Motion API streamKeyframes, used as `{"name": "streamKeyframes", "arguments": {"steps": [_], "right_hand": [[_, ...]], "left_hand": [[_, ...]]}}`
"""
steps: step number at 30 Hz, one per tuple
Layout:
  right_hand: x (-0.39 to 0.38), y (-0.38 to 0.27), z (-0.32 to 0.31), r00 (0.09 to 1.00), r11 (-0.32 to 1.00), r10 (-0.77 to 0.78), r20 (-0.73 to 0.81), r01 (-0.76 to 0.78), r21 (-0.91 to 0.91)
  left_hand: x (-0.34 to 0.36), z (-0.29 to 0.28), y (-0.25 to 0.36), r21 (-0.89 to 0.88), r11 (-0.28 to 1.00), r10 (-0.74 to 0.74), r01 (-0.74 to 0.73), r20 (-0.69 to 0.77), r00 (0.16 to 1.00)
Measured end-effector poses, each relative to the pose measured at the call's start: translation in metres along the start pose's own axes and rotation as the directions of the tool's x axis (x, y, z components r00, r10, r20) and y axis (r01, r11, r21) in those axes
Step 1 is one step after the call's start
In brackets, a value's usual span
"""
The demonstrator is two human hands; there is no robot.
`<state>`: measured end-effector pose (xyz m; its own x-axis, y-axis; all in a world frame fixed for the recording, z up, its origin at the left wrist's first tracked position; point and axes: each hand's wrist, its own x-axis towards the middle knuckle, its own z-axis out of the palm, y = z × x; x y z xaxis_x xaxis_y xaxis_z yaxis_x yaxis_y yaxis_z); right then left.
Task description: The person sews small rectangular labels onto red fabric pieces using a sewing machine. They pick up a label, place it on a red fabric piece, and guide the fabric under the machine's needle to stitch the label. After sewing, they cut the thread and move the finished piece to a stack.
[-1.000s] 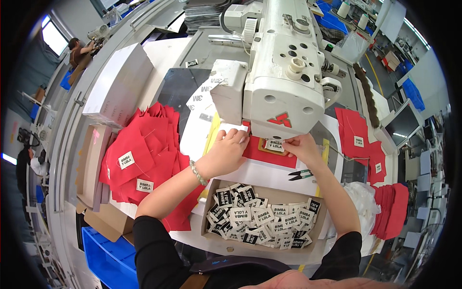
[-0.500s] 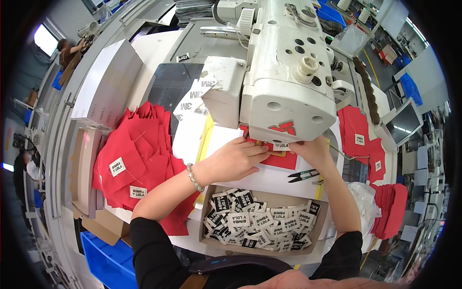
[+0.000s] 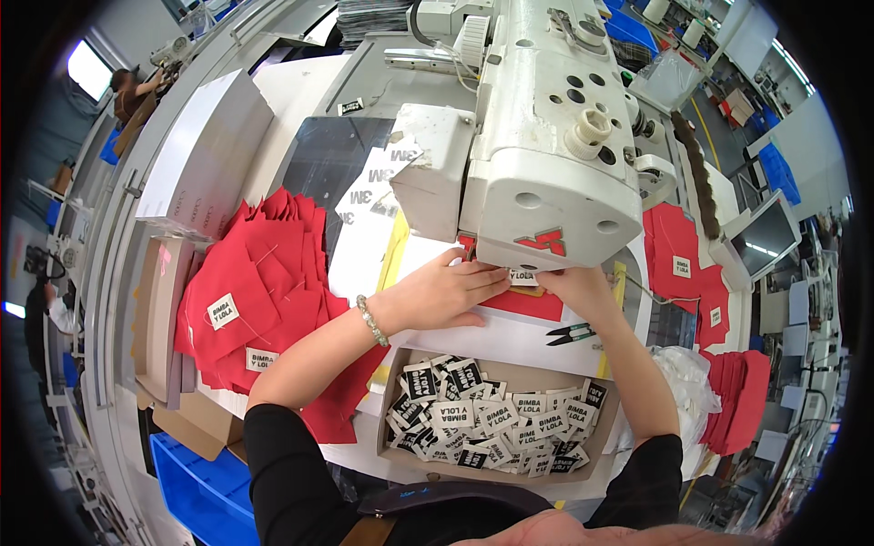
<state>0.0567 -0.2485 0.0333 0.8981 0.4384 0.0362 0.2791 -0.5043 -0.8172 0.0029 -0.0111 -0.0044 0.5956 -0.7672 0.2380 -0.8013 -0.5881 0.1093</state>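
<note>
A red fabric piece (image 3: 539, 308) lies on the white work surface beneath the head of a white sewing machine (image 3: 537, 196). My left hand (image 3: 446, 293) rests on the cloth's left part, fingers stretched out and fairly flat. On the fabric sits a white label (image 3: 523, 278) with dark print, partly under the machine head. My right hand (image 3: 577, 289) has its thumb and fingertips closed at the label's right edge; some fingers are hidden. Just below that hand are dark thread snips (image 3: 570, 334). The needle area is hidden by the machine head.
Near me stands a cardboard box (image 3: 603, 446) of loose black and white labels (image 3: 499, 417). Stacked red pieces (image 3: 264, 291) lie left, beside a white carton (image 3: 205, 150); several more red pieces (image 3: 672, 250) are right. A blue bin (image 3: 205, 487) sits lower left.
The label has shifted slightly left, and my right hand has moved a little left and down with it. My left hand lies slightly flatter and a touch lower.
</note>
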Motion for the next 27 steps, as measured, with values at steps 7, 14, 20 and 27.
{"name": "streamKeyframes", "arguments": {"steps": [7, 14, 20, 27], "right_hand": [[0.001, 0.015, 0.003, 0.998, 0.996, 0.053, 0.024, -0.055, 0.074], [0.000, 0.021, 0.008, 0.996, 0.987, 0.092, 0.017, -0.093, 0.135], [0.000, 0.011, 0.006, 0.998, 0.997, 0.063, 0.028, -0.065, 0.050], [-0.001, 0.008, 0.008, 1.000, 0.999, 0.030, -0.001, -0.030, -0.011]], "left_hand": [[0.002, 0.000, 0.001, 0.061, 0.998, 0.014, -0.014, -0.004, 1.000], [0.006, -0.001, 0.004, 0.041, 0.999, -0.019, 0.020, -0.021, 1.000], [-0.001, 0.001, 0.003, 0.064, 0.993, -0.091, 0.095, -0.060, 0.994], [-0.007, -0.007, -0.001, -0.005, 0.997, -0.073, 0.073, -0.081, 0.994]]}}
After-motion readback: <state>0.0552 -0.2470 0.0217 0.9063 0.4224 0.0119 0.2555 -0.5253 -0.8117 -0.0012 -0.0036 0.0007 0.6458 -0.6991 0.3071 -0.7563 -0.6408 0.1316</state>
